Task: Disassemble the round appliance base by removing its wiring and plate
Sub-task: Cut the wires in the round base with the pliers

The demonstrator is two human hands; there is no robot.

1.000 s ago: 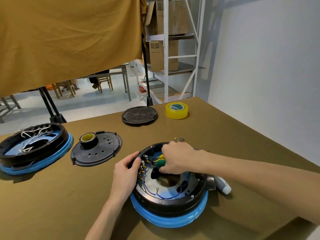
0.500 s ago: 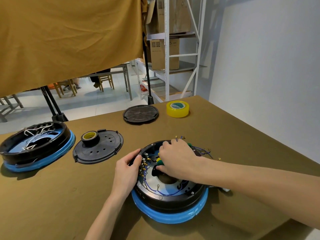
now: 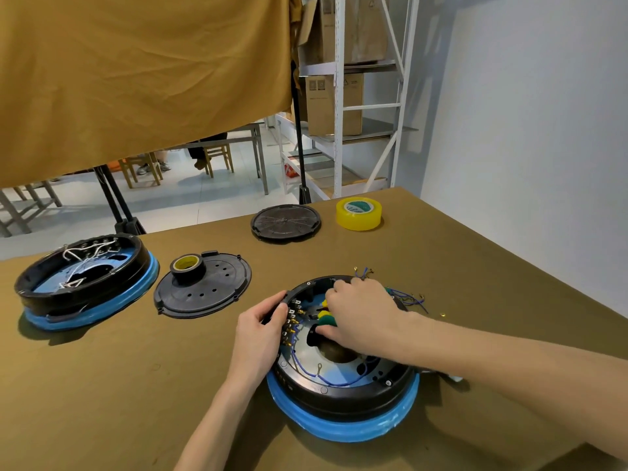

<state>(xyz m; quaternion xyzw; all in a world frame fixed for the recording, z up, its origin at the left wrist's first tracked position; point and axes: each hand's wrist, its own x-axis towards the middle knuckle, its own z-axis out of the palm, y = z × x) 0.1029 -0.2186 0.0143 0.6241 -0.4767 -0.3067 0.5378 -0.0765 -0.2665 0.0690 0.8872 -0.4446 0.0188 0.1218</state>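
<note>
A: Right hand (image 3: 360,317), fingers (image 3: 339,285) curled down inside the round base (image 3: 343,385), closed round a green-and-yellow handled tool (image 3: 327,317). The tip is hidden.

B: Left?

A: Left hand (image 3: 260,334), fingers (image 3: 277,305) hooked over the base's near-left rim beside the row of brass terminals (image 3: 291,322), steadying it.

B: Where does the base sit?

A: On the counter (image 3: 136,385), blue ring down, open side up.

B: Progress?

A: Partway, I'd judge. A few loose blue wires (image 3: 406,297) lie just past the far rim. More blue wiring (image 3: 326,379) is inside, and the metal plate (image 3: 334,370) looks seated.

B: Around it?

A: A black cover (image 3: 210,294) with a tape roll (image 3: 186,265) on it, a second base (image 3: 85,283) far left, another black disc (image 3: 286,223) and yellow tape (image 3: 358,214) at the far edge.
</note>
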